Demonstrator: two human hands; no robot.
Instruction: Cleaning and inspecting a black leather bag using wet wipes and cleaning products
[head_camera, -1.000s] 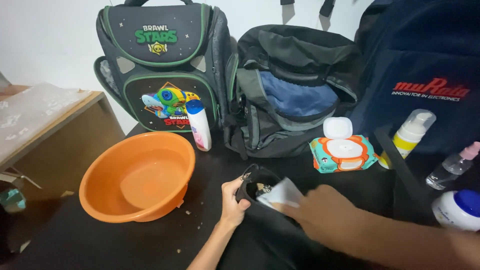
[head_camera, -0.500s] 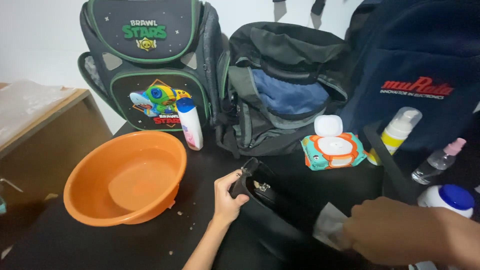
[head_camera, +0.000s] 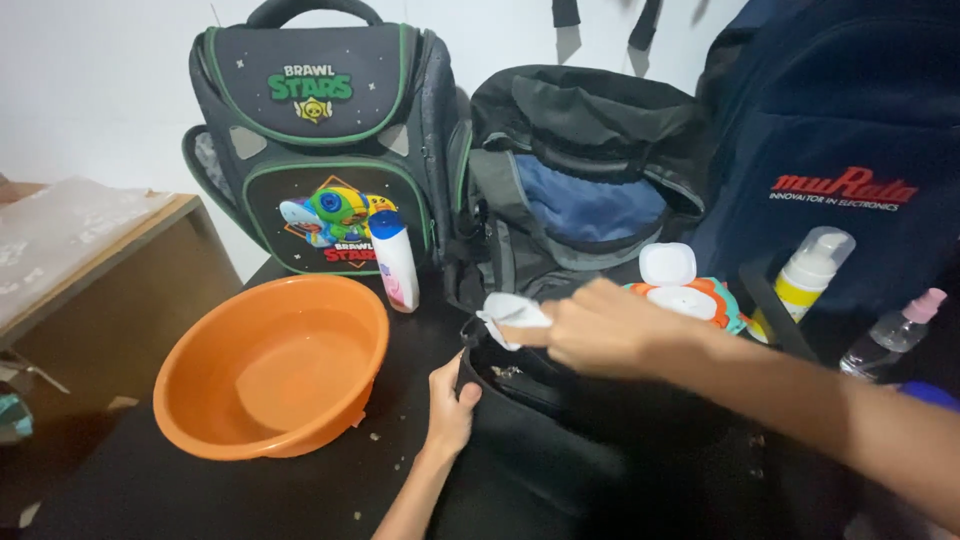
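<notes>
Black bag (head_camera: 540, 440), orange basin (head_camera: 270, 365) beside, backpacks (head_camera: 320, 140) behind

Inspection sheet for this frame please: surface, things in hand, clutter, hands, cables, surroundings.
Surface: black tabletop, scattered crumbs.
Things in hand: black bag lying open, debris inside; white wipe above its opening.
Clutter: orange basin; white tube; wipes pack, lid up; pump bottle; spray bottle.
Hands: left hand grips the bag's rim; right hand pinches the wipe.
Cables: nothing seen.
Surroundings: printed school backpack, grey backpack, navy bag against a white wall; wooden furniture on the left.
</notes>
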